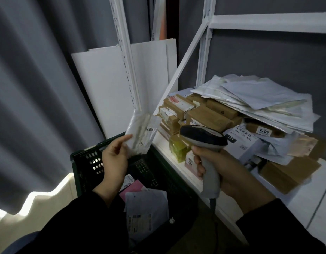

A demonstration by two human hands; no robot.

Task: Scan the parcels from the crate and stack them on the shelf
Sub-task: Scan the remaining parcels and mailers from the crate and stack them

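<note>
Nearby, white boards [107, 85] behind crate [85, 162].

parcel [140, 133]: glossy plastic | crate [88, 160]: dark plastic | boxes [208, 116]: matt cardboard

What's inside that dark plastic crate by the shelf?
Inside the dark slotted plastic crate lie a pink flat parcel and a pale grey mailer bag with barcode labels. The left hand and black sleeve cover part, so more may hide there.
</note>
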